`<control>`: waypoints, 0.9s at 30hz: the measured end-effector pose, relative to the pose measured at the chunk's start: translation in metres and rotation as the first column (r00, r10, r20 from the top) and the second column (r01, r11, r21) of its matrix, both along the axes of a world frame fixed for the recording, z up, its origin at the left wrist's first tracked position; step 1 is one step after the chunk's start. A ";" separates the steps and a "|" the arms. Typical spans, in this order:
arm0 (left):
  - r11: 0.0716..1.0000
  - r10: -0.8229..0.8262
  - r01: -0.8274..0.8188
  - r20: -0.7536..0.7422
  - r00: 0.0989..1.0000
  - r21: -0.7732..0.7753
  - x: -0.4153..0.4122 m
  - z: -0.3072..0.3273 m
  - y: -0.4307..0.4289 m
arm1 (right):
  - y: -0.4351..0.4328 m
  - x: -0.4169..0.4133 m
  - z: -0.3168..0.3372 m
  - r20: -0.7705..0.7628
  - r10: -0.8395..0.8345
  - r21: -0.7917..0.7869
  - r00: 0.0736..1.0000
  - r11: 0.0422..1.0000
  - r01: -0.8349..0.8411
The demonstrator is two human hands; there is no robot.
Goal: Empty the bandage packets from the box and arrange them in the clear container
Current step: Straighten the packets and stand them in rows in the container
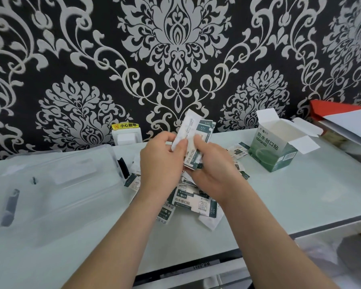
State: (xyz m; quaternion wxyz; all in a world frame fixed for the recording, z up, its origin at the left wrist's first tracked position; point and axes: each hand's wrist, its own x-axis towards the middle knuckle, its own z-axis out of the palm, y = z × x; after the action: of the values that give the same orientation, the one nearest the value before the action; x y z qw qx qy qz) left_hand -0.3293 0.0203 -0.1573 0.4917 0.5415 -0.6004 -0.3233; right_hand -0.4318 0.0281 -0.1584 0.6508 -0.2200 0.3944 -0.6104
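Both hands hold a small stack of green-and-white bandage packets (193, 140) upright above the table. My left hand (161, 161) pinches one white packet at the stack's left side. My right hand (213, 163) grips the stack from the right and below. A loose pile of packets (193, 202) lies on the table under my wrists. The green bandage box (273, 151) stands open at the right, flaps up. The clear container (56, 184) sits at the left with black latches; no packets show inside it.
A white wall socket (127, 137) with a yellow warning label sits behind the container. White and red boxes (342, 119) are stacked at the far right. The table's front edge (279, 232) runs diagonally at the lower right.
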 end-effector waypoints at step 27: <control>0.893 -0.297 0.449 0.712 0.636 -0.029 0.004 0.011 0.005 | 0.025 -0.027 0.017 -0.626 0.349 0.072 0.697 0.916 -0.394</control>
State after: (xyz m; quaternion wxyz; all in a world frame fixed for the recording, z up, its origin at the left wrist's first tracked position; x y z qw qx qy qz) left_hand -0.3248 0.0256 -0.1468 0.2065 0.4321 -0.8683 -0.1294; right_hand -0.4589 0.0533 -0.1419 0.5836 -0.5072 0.5144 -0.3710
